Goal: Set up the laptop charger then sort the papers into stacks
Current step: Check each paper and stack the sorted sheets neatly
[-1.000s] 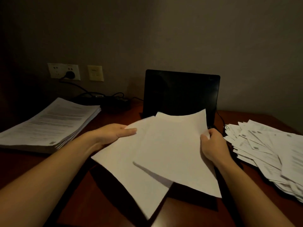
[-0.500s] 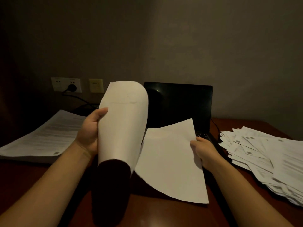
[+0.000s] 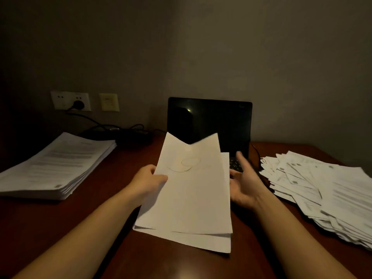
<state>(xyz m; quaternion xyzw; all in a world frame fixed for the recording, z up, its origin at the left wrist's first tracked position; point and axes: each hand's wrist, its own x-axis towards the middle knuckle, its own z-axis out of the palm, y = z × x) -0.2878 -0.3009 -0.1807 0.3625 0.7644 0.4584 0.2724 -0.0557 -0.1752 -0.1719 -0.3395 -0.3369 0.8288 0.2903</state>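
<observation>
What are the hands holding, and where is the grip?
The left hand pinches the white paper sheets; its grip is on their left edge, upper half. The right hand, blurred, looks open and holds nothing.

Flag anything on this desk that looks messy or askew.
The pile of papers at the right is splayed, sheets fanned at many angles, unlike the squared stack at the left. The sheets gripped by the left hand also sit offset, edges unaligned.

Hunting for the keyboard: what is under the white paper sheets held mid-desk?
Under the white paper sheets: reddish-brown wooden desk and black laptop; one keyboard corner shows, the rest is covered.
</observation>
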